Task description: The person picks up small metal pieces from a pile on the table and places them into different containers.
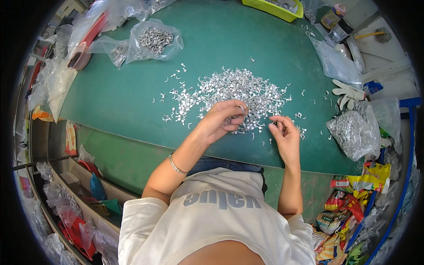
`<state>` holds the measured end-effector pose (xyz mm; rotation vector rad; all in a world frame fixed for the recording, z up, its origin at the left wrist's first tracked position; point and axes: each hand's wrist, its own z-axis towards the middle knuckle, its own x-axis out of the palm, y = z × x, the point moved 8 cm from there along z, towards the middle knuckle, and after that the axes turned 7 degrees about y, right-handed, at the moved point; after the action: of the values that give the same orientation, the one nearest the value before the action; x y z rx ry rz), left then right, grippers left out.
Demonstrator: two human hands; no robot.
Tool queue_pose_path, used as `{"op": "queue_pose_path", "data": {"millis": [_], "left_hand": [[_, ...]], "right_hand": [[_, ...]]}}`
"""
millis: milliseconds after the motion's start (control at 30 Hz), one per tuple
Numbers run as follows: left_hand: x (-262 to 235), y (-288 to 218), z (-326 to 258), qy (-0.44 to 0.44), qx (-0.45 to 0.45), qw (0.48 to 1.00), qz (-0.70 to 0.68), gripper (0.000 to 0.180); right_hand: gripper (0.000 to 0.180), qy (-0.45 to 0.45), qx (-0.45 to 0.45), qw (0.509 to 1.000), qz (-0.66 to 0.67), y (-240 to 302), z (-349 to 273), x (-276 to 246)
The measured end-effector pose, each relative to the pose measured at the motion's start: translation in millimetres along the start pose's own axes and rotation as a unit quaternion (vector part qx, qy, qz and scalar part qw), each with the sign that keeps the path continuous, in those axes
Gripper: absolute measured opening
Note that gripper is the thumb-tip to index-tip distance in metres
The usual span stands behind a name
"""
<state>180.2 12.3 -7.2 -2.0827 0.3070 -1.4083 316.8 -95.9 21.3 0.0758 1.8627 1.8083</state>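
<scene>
A heap of small silvery metal hooks (pixel 247 88), curved with round flat ends, is spread over the green table. Above the heap's near side, my left hand (pixel 218 119) is closed with its fingers curled, and a few of the shiny hooks show among them. My right hand (pixel 286 132) is at the heap's near right edge, thumb and fingertips drawn together in a pinch; a tiny dark bit shows between them, too small to make out. The two hands are apart. Loose hooks (pixel 181 104) lie scattered left of the heap.
Clear plastic bags of metal pieces (pixel 154 39) lie at the far left, another bag (pixel 353 132) at the right edge. A yellow-green basket (pixel 274 9) stands at the far edge. A white glove (pixel 347 92), bottles (pixel 339 32) and colourful packages (pixel 344 205) are on the right.
</scene>
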Motion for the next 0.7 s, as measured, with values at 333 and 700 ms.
{"op": "queue_pose_path", "data": {"millis": [333,700], "left_hand": [[-1,-10,-28,-0.120,0.108,0.884,0.439,0.011],[15,3,-33,-0.135,0.146,0.676,0.709,0.019]], "right_hand": [[0.008,0.040,0.046,0.992,-0.111,-3,4,2],[0.015,0.051,0.143,0.897,0.415,-16,-1,25]]}}
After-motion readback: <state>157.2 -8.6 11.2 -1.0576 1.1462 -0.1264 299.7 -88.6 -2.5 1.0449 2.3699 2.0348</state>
